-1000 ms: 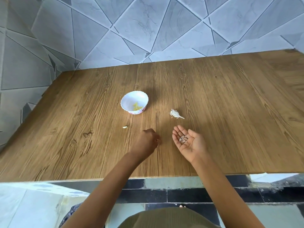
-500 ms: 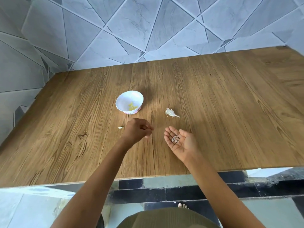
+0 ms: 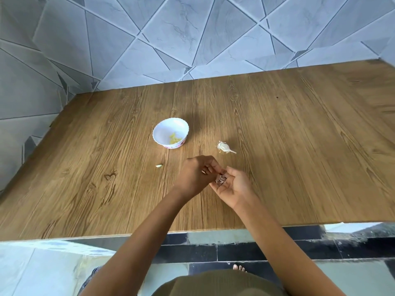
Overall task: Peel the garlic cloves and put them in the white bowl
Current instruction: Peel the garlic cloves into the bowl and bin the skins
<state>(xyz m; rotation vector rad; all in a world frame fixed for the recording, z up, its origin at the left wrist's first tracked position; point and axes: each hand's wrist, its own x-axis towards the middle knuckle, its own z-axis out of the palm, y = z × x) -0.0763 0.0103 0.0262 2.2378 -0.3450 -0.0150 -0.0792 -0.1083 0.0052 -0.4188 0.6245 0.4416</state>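
The right hand is lying palm-up just above the table, fingers loosely open, cradling small purplish garlic pieces. The left hand is working at them with curled fingers. Whether it is gripping one cannot be told.

Judged procedure:
- Keep the right palm level and cupped, because the pieces are light and roll easily.
- Pinch one piece at its tip and strip the skin lengthwise.
- Carry each bare clove to the white bowl, which is standing beyond the left hand and already holding yellowish peeled cloves.
- Then collect the loose clove lying near the bowl and the garlic bulb remnant beyond the right hand.
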